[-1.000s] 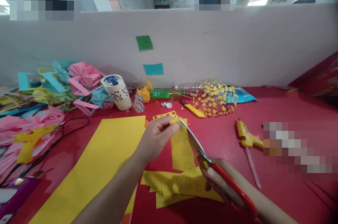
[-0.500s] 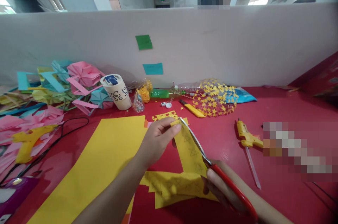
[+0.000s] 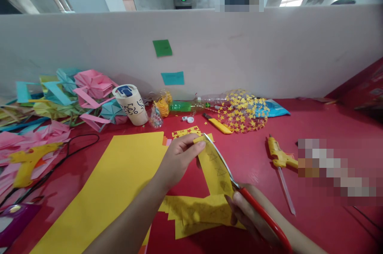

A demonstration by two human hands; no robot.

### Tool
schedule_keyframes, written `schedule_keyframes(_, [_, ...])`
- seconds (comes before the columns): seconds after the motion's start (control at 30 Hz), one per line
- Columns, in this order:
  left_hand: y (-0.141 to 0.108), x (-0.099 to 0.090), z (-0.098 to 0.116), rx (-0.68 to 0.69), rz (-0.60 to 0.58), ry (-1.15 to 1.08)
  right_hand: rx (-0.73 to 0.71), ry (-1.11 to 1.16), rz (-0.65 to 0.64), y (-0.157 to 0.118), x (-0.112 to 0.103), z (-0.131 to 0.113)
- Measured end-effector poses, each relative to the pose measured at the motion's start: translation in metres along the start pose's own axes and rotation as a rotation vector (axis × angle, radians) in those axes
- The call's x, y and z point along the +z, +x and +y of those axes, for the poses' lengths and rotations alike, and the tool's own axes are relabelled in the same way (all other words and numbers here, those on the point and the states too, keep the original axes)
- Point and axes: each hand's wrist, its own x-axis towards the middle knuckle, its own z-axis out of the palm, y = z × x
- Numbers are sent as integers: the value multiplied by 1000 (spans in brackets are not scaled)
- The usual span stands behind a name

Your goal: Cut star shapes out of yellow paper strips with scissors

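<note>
My left hand (image 3: 182,158) pinches the far end of a yellow paper strip (image 3: 217,174) between thumb and fingers. Several star outlines are drawn along the strip. My right hand (image 3: 247,206) is closed around the red-handled scissors (image 3: 263,212). Their blades point away from me and lie along the strip's right edge, with the tip close to my left thumb. Below the strip, on the red table, lies a pile of yellow paper strips (image 3: 194,214), also marked with stars. Large yellow paper sheets (image 3: 113,182) lie under my left forearm.
A yellow glue gun (image 3: 278,154) with a glue stick lies at right, another glue gun (image 3: 26,162) at left with its cord. Behind stand a white cup (image 3: 131,104), a green bottle (image 3: 182,106), a yellow box cutter (image 3: 220,124), a star-covered balloon shape (image 3: 243,112) and folded paper flowers (image 3: 92,86).
Both hands, the strip and the scissors hold almost the same position. The view has shifted very slightly, and the strip has tilted a little.
</note>
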Motion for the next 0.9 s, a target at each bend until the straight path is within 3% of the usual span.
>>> schedule_keyframes(0.53, [1, -5, -1, -20, 54, 29, -56, -133, 47, 0, -4, 2])
schedule_keyframes(0.73, [4, -9, 1, -75, 37, -25, 65, -101, 28, 3, -8, 8])
schedule_keyframes(0.9, [5, -16, 7, -110, -21, -44, -29, -150, 50, 7, -11, 6])
